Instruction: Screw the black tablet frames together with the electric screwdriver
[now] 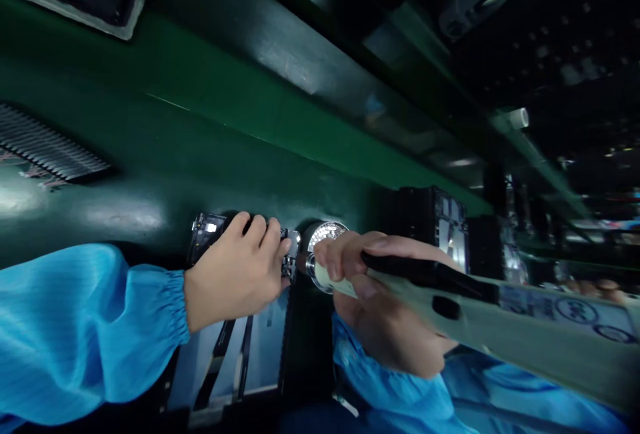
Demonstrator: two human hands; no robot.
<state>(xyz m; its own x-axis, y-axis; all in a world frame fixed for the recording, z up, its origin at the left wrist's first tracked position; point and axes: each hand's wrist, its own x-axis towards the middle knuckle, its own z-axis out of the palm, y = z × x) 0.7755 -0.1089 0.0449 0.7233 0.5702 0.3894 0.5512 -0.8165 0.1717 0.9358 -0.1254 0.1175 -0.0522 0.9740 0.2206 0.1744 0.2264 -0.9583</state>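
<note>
Hands [235, 271] [385, 314] on opened phone [255, 354], pale grey screwdriver [525, 337]

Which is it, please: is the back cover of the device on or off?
Off: the device, held by the left hand, shows exposed ribbon cables and circuitry.

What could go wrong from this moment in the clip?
The electric screwdriver in the right hand works close beside the fingertips of the left hand on the open device; a slip could nick them or scratch the parts. The round dish sits just behind the tip; a knock might spill it.
</note>
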